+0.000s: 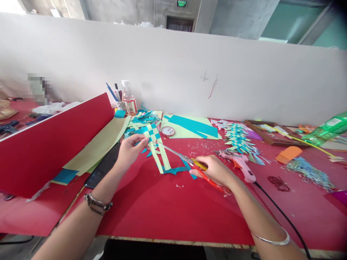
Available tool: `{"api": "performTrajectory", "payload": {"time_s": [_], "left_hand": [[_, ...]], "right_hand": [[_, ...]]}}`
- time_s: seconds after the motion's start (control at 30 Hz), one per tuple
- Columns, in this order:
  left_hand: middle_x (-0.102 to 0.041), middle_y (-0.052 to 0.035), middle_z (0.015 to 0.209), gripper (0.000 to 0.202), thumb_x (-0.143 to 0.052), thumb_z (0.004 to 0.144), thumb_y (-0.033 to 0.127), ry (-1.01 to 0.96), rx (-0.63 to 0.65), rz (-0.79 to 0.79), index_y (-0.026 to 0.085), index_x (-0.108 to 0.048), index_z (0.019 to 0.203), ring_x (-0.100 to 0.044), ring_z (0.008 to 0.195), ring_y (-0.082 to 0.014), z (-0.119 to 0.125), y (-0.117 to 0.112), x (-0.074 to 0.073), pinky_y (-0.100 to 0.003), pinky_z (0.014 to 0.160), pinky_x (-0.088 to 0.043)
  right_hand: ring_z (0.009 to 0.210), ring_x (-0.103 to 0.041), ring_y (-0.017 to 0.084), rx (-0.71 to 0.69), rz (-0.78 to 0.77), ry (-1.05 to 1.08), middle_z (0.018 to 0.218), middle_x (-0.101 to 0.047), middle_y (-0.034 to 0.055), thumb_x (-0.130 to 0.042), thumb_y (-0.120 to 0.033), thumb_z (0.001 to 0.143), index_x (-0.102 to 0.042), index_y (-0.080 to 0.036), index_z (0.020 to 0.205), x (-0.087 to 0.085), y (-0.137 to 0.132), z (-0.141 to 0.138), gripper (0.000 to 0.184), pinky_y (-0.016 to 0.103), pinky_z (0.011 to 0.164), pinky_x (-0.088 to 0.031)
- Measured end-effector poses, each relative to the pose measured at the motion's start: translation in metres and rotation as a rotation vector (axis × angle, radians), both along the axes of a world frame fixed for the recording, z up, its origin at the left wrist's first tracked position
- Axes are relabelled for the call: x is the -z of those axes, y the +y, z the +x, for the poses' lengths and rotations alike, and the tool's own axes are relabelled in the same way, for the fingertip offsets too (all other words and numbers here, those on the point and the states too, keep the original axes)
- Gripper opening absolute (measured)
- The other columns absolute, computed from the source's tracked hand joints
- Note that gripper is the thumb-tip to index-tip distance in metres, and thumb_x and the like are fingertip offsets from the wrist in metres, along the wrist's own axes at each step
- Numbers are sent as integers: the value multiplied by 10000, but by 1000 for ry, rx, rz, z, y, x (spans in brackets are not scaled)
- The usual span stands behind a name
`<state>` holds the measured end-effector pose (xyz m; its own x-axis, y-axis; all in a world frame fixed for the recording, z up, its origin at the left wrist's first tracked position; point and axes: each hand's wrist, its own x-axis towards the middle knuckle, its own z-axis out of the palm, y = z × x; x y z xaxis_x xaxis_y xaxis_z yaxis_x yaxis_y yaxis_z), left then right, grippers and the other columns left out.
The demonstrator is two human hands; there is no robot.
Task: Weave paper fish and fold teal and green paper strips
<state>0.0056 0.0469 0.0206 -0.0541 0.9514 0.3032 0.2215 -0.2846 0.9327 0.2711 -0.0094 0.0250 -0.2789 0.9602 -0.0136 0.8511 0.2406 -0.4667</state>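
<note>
Cup point(120, 105) of pens point(112, 92) — handheld scissors point(190, 161)

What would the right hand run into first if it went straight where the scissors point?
Probably the woven blue-and-green paper strips pinched in the left hand: the scissors in the right hand point at them, though whether they already touch is unclear.

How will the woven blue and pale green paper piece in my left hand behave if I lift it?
The woven paper piece is probably light, being made of thin strips. Its checkered part may stay fairly flat where strips overlap, but the loose pale green tails would likely bend.
</note>
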Motion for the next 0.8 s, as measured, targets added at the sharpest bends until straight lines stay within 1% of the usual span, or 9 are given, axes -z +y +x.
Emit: {"api": "performTrajectory", "payload": {"time_s": [0.23, 0.53, 0.63, 0.73, 0.8], "left_hand": [[-609, 16, 604, 144, -574, 678, 315, 2, 26, -6, 171, -576, 678, -595, 551, -117, 0, 0, 0, -207, 572, -459], [-624, 7, 629, 140, -581, 674, 304, -35, 52, -39, 165, -578, 689, -606, 569, -123, 0, 3, 5, -211, 575, -460], [-610, 15, 624, 142, -593, 665, 305, -49, 13, -38, 165, -576, 677, -603, 564, -115, -1, 4, 5, -201, 575, -460], [-600, 17, 609, 169, -604, 654, 327, -74, -27, -48, 161, -576, 678, -601, 563, -115, -2, 5, 5, -198, 574, -463], [-604, 10, 624, 191, -614, 640, 339, -112, -33, -66, 158, -578, 688, -602, 574, -121, -2, 5, 5, -208, 585, -475]], "right_hand": [[473, -303, 78, -5, -6, 14, 494, -369, -52, -505, -494, 666, -480, -174, 589, 0, 0, 1, 330, 197, 432, -195], [455, -286, 76, 20, 7, -13, 467, -333, -52, -503, -533, 660, -422, -176, 535, 2, 1, 3, 387, 205, 427, -174], [445, -317, 82, 49, 40, -40, 472, -370, -48, -493, -545, 668, -410, -188, 565, 1, 1, 3, 381, 206, 419, -175], [458, -361, 92, 83, 83, -55, 489, -421, -38, -481, -536, 685, -395, -194, 581, 1, 2, 3, 367, 202, 428, -202], [477, -387, 99, 76, 85, -55, 510, -449, -33, -479, -523, 695, -393, -196, 595, 1, 2, 4, 353, 199, 441, -228]]}}
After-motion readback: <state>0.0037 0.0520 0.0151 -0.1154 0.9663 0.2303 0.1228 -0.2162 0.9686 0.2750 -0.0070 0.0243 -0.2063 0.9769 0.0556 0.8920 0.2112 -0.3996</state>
